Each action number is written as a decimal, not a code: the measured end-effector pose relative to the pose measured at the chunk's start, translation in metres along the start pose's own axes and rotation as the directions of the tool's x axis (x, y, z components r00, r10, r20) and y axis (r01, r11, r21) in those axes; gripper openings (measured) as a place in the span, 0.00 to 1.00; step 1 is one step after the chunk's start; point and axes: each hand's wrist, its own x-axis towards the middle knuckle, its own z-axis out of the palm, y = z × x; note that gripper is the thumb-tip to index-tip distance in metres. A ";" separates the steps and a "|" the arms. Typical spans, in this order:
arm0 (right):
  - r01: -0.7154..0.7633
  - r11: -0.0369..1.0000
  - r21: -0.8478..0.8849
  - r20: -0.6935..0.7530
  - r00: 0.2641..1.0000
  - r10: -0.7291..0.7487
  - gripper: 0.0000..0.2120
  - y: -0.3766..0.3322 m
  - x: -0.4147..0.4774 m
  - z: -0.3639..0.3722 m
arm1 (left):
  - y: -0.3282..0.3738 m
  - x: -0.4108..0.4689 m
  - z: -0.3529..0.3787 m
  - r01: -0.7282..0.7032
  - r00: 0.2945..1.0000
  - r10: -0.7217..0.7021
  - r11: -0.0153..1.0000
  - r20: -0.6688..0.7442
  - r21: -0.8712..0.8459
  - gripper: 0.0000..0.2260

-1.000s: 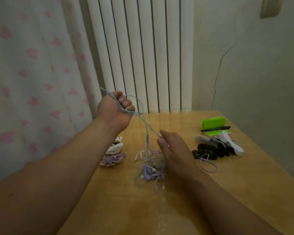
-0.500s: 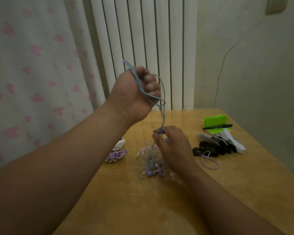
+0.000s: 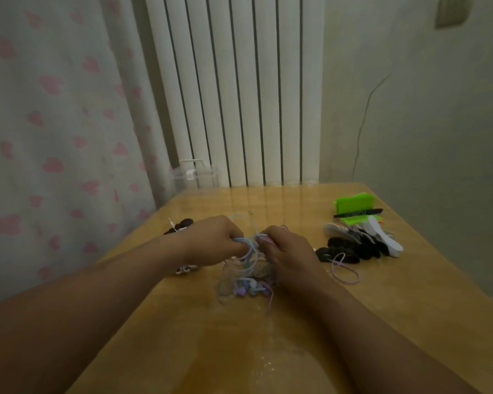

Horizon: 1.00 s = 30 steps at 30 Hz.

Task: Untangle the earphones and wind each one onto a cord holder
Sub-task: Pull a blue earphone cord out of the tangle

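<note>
Has brought the left hand (image 3: 211, 241) down from high before the radiator (image 3: 239, 89) to just over the surface (image 3: 268, 351), knuckles nearly meeting the right hand (image 3: 288, 251). Grips a thin, smooth blue cord (image 3: 248, 250) in curled left fingers; pinches the same cord with curled right fingers. Holds a short stretch of it running left to right between the two hands, slack loops hanging from there into the tangle of earphones (image 3: 248, 287).

Right under the hands, near the middle of the surface: that tangle, a loose, roundish heap of fine blue, lilac and whitish wires with small rubbery buds at its near edge (no clear long axis), one lilac end trailing toward the viewer.

Off to the right, well apart: flat black cord holders (image 3: 347, 250) and white cord holders (image 3: 384, 238), overlapping in a pile, with a limp lilac loop (image 3: 345, 270) just in front. Behind those, a bright green plastic block (image 3: 355, 201) with a black pen (image 3: 357, 213) lying across it, left to right.

Glossy, honey-coloured wood all over the surface, streaked with pale reflections.
</note>
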 end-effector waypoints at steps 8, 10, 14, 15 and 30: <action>-0.177 0.970 0.164 0.022 0.984 0.176 0.21 0.009 0.001 0.006 | -0.016 0.007 -0.032 -0.095 0.910 -0.268 0.609 -0.316 -0.788 0.17; -0.194 0.980 0.036 0.014 0.981 0.193 0.22 0.011 0.004 0.006 | -0.020 0.008 -0.037 -0.114 0.932 -0.268 0.416 -0.242 -0.902 0.17; -0.143 0.987 -0.070 0.060 0.987 0.147 0.22 0.009 0.003 0.013 | -0.003 0.012 -0.041 -0.145 0.958 -0.219 0.193 -0.186 -0.971 0.16; -0.165 0.986 -0.036 0.048 0.985 0.166 0.22 0.009 0.003 0.015 | 0.001 0.016 -0.040 -0.156 0.951 -0.238 0.189 -0.199 -0.969 0.16; -0.249 0.735 0.631 -0.071 0.925 0.374 0.17 -0.013 0.003 -0.006 | 0.009 0.021 0.018 0.055 0.946 -0.259 0.722 -0.195 -0.690 0.20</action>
